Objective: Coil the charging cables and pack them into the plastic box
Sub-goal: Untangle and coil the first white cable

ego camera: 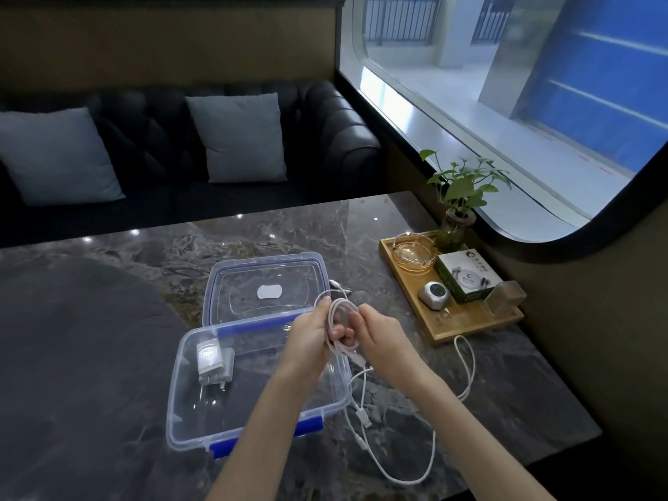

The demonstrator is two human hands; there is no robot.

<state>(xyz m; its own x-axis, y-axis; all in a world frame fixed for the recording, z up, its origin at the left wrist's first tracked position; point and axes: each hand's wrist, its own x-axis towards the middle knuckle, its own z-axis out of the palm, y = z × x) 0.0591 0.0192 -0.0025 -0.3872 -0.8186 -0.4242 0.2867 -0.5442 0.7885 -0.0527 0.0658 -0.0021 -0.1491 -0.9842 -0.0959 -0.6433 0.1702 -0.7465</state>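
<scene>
A clear plastic box (188, 421) with blue latches stands open on the marble table, its lid (267, 283) lying flat behind it. White charger plugs (213, 363) lie inside the box at its left. My left hand (311, 338) grips a pinkish-white cable coil (339, 320) of a few loops above the box's right rim. My right hand (383, 338) pinches the same coil from the right. A second white cable (430, 446) lies loose on the table to the right of the box, with a USB plug (363, 418) near the box's corner.
A wooden tray (466, 329) at the right holds a glass ashtray (414, 253), a green-and-white carton (466, 278), a small round device (433, 292) and a potted plant (459, 197). A dark sofa with two grey cushions (238, 139) sits beyond the table. A window runs along the right.
</scene>
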